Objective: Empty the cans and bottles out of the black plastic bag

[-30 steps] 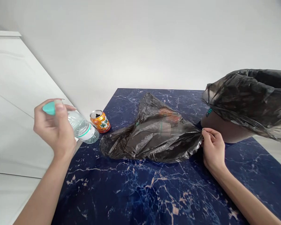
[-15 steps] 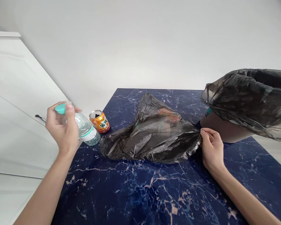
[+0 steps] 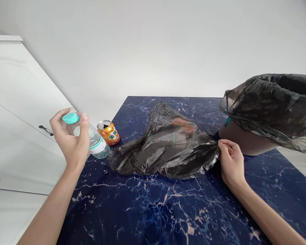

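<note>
A clear plastic bottle (image 3: 98, 147) with a turquoise cap and a white label stands at the table's left edge. My left hand (image 3: 72, 139) curves around its neck with the thumb and fingers apart, the cap showing between them. Beside the bottle is an opened orange drink can (image 3: 108, 132). At the middle of the table lies a thin black plastic bag (image 3: 165, 149), with orange and pale shapes showing dimly through it. The fingers of my right hand (image 3: 231, 158) pinch the bag's gathered right end.
A pinkish-grey bin (image 3: 244, 139) lined with a black bag (image 3: 275, 102) stands at the right of the dark blue marbled table (image 3: 153, 211). A white cabinet (image 3: 17, 112) borders the left side, and a white wall (image 3: 153, 47) rises behind.
The bottle's cap has shifted slightly right, and the bottle stands straighter. My left thumb has moved away from the cap. My right hand keeps its pinch on the bag.
</note>
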Motion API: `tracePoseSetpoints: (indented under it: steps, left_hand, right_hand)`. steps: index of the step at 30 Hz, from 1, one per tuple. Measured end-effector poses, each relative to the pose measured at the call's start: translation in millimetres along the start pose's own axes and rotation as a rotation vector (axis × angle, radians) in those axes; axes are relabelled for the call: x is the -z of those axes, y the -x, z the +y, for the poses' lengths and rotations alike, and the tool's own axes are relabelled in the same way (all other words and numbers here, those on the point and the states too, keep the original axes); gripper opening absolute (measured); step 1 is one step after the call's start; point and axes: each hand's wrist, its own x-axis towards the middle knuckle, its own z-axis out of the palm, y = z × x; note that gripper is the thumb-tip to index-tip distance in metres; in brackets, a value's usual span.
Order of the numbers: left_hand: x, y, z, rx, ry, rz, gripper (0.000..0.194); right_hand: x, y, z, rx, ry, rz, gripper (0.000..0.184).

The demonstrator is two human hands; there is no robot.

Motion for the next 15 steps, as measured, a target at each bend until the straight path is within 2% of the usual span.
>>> tracePoseSetpoints:
  steps: [3, 5, 7, 9, 11, 13, 15]
  left_hand:
    - [4.8, 0.2, 5.1, -0.250, -0.197, 0.109, 0.054]
    - [5.9, 5.0, 13.2, -0.464, -0.294, 0.189, 0.051]
    - [3.1, 16.0, 25.2, -0.590, -0.249, 0.172, 0.039]
    - [-3.5, 32.5, 38.6, -0.595, -0.128, -0.036, 0.027]
    - [-11.9, 51.1, 49.3, -0.552, -0.064, -0.386, 0.029]
    - [-19.5, 67.4, 53.9, -0.489, -0.105, -0.659, 0.029]
    - [-24.6, 78.5, 52.3, -0.393, -0.214, -0.783, 0.019]
  right_hand:
    - [-0.7, 0.2, -0.6, -0.004, 0.005, -0.001, 0.044]
    - [-1.2, 0.3, -1.1, -0.008, 0.010, -0.005, 0.044]
    - [-1.5, 0.4, -1.4, -0.010, 0.017, -0.009, 0.044]
    - [-1.6, 0.7, -1.4, -0.011, 0.025, -0.014, 0.043]
    - [-1.5, 1.0, -1.5, -0.015, 0.032, -0.019, 0.043]
    - [-1.5, 1.6, -2.0, -0.019, 0.039, -0.025, 0.043]
    - [-1.6, 2.3, -3.4, -0.022, 0.053, -0.027, 0.041]
